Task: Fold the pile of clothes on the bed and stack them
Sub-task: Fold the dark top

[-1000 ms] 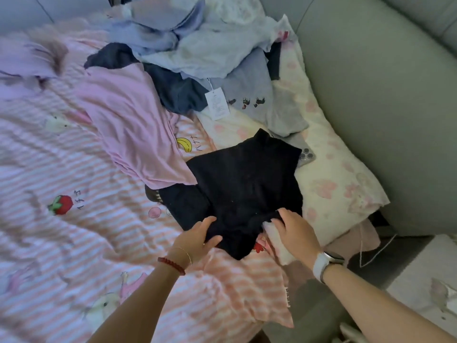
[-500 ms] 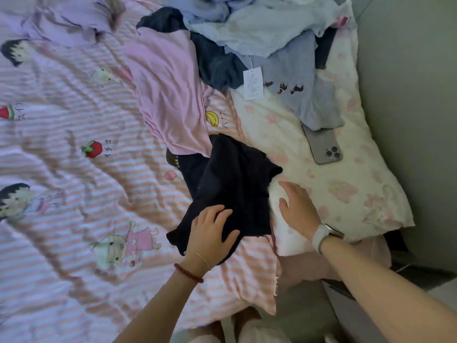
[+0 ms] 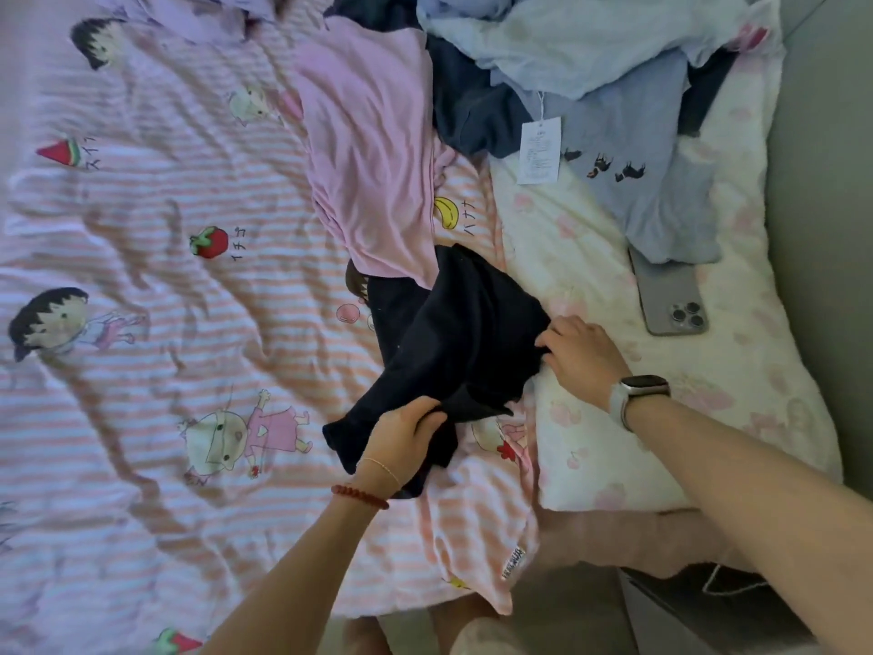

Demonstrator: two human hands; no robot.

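The black garment (image 3: 467, 333) runs diagonally, near-left to far-right, stretched between both hands: left hand (image 3: 401, 430) grips its near end, right hand (image 3: 583, 356) pinches its right edge.

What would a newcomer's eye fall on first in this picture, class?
Most striking is the black garment at the centre of the bed, gripped by the left hand at its near edge and the right hand at its right edge. Behind it lies a pink top, with a heap of blue clothes at the top right. A phone lies on the pillow.
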